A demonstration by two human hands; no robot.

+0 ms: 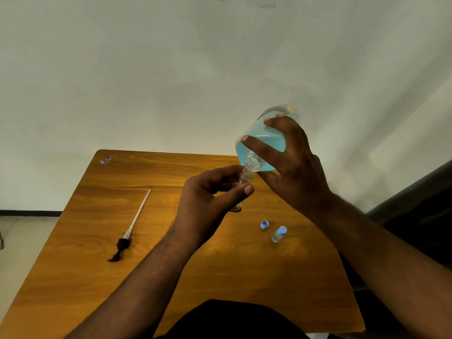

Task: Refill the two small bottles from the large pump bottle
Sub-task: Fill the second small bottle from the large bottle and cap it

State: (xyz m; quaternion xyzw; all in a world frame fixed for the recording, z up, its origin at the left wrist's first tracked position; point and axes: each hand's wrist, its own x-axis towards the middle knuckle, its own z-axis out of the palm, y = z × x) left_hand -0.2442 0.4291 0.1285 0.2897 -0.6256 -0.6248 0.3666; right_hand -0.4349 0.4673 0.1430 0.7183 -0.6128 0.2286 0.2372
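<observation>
My right hand [296, 167] grips the large clear bottle [261, 143] of blue liquid, tipped steeply with its open neck pointing down and toward me. My left hand [208, 199] holds a small clear bottle [243, 178] uncapped, its mouth right under the large bottle's neck, touching or nearly touching. The second small bottle [278, 234], with a light blue cap on, stands on the table to the right. A loose light blue cap [265, 224] lies beside it. The black pump head with its long white tube [129, 232] lies on the table at the left.
The wooden table [97, 265] ends at a plain wall at the back. A small sticker [105, 160] sits near the far left corner. A dark seat or furniture edge [415, 204] runs along the right side.
</observation>
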